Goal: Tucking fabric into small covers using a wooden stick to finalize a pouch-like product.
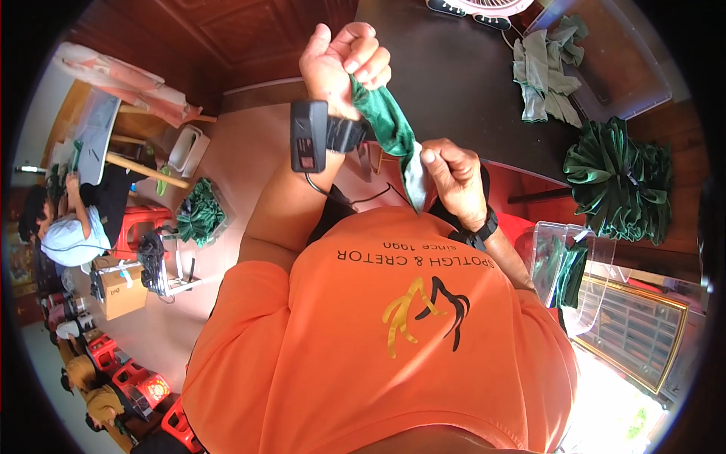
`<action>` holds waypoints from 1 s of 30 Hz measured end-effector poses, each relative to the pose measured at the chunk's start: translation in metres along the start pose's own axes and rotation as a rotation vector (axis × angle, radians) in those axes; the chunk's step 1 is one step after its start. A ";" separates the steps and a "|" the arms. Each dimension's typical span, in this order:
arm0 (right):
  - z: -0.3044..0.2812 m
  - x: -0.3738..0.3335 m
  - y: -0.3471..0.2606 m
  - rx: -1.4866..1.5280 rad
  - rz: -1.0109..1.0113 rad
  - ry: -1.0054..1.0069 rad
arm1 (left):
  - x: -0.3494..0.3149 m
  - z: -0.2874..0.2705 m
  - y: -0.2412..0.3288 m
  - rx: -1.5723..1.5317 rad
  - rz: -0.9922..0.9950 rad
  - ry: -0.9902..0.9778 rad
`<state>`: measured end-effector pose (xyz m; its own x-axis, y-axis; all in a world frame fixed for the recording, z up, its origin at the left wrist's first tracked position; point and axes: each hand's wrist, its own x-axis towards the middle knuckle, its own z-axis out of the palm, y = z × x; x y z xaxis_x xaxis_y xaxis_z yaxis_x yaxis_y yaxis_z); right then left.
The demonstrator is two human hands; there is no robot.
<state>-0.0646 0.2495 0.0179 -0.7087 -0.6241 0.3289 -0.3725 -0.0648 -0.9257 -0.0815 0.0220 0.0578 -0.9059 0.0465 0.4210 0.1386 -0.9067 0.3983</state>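
Observation:
A narrow piece of green velvety cloth with a paler underside is stretched between my two hands in front of my body. My left hand, raised higher, has its fingers curled round the upper end. Lower down, my right hand pinches the cloth between thumb and fingers where the pale side shows. The lower tip hangs free over my orange shirt. A black device is strapped to my left wrist, with a cable running from it.
The dark table holds pale green cloth pieces and a fan. A large bundle of green cloth lies at the right, above a clear plastic bin. Another green bundle is on the floor at left, near a seated person.

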 end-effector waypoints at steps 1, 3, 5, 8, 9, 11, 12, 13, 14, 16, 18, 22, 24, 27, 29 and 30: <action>0.002 -0.002 0.001 -0.038 -0.084 0.013 | 0.002 -0.002 0.005 -0.032 0.014 -0.009; 0.005 -0.002 0.004 -0.058 -0.080 0.015 | 0.001 -0.004 0.011 -0.048 0.007 0.027; 0.004 0.001 0.007 0.001 0.105 0.069 | -0.001 -0.003 0.006 -0.006 0.009 0.053; 0.005 0.005 0.002 0.019 0.105 0.023 | -0.001 -0.004 0.000 0.002 -0.023 0.023; 0.006 0.006 0.000 0.089 0.065 -0.002 | 0.000 -0.008 0.001 -0.022 -0.033 -0.008; 0.005 0.003 -0.001 -0.078 -0.108 -0.016 | 0.002 -0.015 0.010 -0.026 0.032 -0.178; 0.005 0.003 0.000 -0.094 -0.116 -0.014 | 0.005 -0.019 0.015 -0.016 0.048 -0.190; 0.004 0.005 0.001 -0.111 -0.124 -0.007 | 0.006 -0.018 0.014 -0.017 0.050 -0.191; 0.004 0.007 0.001 -0.114 -0.125 -0.008 | 0.007 -0.016 0.012 -0.016 0.009 -0.167; 0.005 0.013 -0.003 -0.184 -0.128 0.020 | 0.007 -0.011 0.013 0.046 -0.073 -0.143; 0.003 0.015 0.001 -0.189 -0.109 0.104 | 0.003 0.014 0.006 0.276 -0.002 0.145; -0.002 0.017 0.013 -0.184 -0.065 0.241 | -0.020 0.009 0.006 0.806 0.196 0.328; -0.004 0.018 0.011 -0.197 -0.015 0.250 | -0.033 0.013 -0.003 0.931 0.163 0.364; -0.002 0.020 0.006 -0.208 -0.034 0.290 | -0.036 0.025 -0.020 1.060 0.118 0.424; -0.001 0.019 0.003 -0.208 -0.055 0.288 | -0.035 0.028 -0.026 1.091 0.121 0.490; -0.002 0.019 0.003 -0.207 -0.068 0.283 | -0.033 0.031 -0.027 1.044 0.108 0.513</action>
<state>-0.0799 0.2390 0.0220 -0.8054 -0.3813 0.4538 -0.5174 0.0788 -0.8521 -0.0428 0.0577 0.0579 -0.8917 -0.4009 0.2099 0.2702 -0.0995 0.9576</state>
